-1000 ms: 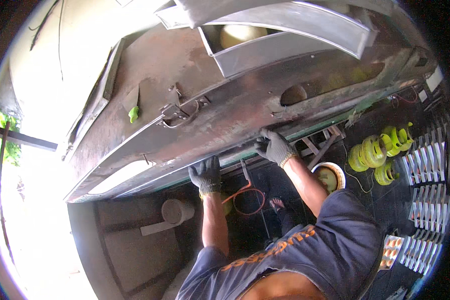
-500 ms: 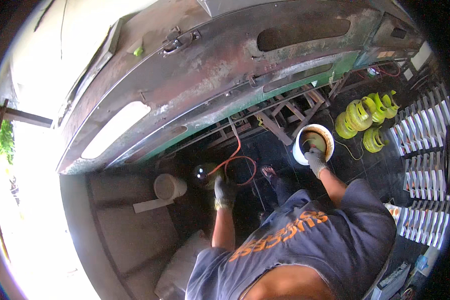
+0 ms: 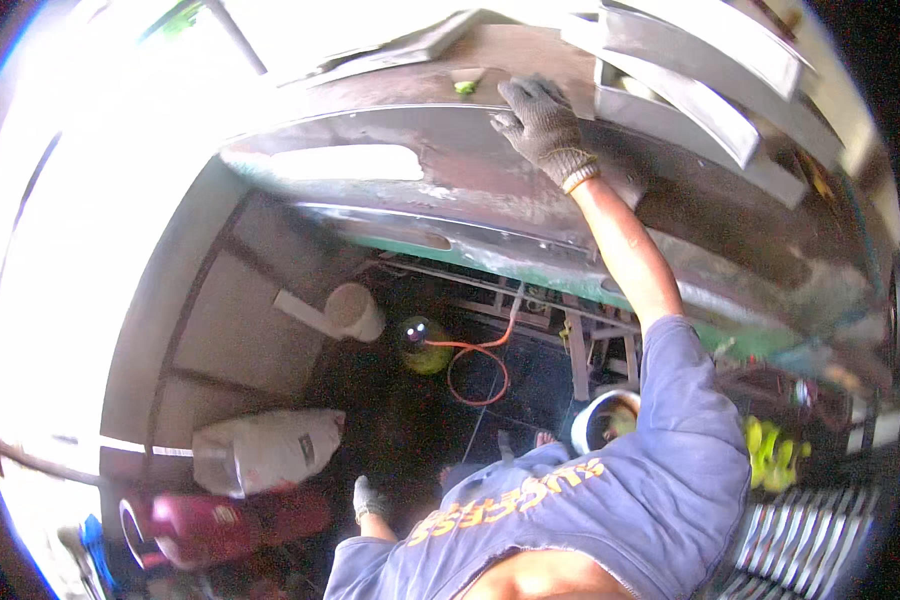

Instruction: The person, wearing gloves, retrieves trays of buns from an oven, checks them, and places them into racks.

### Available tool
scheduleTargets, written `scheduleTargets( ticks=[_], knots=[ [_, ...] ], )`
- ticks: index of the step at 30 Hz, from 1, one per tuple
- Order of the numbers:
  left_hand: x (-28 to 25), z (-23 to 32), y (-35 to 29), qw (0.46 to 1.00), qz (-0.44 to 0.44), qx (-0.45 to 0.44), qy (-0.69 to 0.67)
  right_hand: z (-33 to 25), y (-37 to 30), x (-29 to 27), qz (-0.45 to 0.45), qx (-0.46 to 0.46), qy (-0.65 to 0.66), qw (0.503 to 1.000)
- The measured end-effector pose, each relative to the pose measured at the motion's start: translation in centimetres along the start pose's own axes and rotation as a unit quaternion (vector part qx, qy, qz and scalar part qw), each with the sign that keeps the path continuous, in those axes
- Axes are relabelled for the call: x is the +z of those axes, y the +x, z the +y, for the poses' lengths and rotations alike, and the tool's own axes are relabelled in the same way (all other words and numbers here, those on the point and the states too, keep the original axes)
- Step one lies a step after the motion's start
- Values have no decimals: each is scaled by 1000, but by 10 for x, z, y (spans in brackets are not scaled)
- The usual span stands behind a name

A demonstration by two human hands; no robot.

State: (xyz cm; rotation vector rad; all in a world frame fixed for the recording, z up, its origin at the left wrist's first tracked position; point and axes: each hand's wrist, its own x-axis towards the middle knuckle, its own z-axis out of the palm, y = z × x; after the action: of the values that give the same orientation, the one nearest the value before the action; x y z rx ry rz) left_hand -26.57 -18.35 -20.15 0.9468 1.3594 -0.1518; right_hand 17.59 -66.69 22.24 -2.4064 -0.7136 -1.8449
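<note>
My right hand [image 3: 540,120], in a grey knitted glove, reaches high to the upper edge of a large rusty metal cabinet [image 3: 510,185]. Its fingers are apart over the place where a latch sits, and the glove covers that spot. A small green thing [image 3: 465,88] lies on the metal to the left of the fingers. Low beside my body is my gloved left hand [image 3: 368,498], small and blurred, with nothing visible in it. A white bucket [image 3: 585,425] stands near my right side, partly hidden by my sleeve.
A gas cylinder [image 3: 425,352] with an orange hose [image 3: 478,347] stands under the cabinet, by a pale bucket [image 3: 355,312]. To the left lie a white sack [image 3: 270,450] and a pink cylinder [image 3: 200,530]. Yellow-green cylinders [image 3: 773,455], stacked metal trays [image 3: 800,540] and grey metal channels [image 3: 690,90] are at right.
My right hand has left the white bucket and risen to the cabinet's top edge. My left hand has left the hose and dropped back beside my body. The view has swung left.
</note>
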Motion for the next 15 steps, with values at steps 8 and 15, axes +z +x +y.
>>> scheduleTargets(
  ticks=[8, 15],
  knots=[
    [11, -48, -186, 704, -47, 99, 701, -1, 4, 13, -49, 74, 146, 985],
    [-50, -90, -129, 720, -26, 93, 687, -14, -11, -55, -157, 40, 106, 981]
  ],
)
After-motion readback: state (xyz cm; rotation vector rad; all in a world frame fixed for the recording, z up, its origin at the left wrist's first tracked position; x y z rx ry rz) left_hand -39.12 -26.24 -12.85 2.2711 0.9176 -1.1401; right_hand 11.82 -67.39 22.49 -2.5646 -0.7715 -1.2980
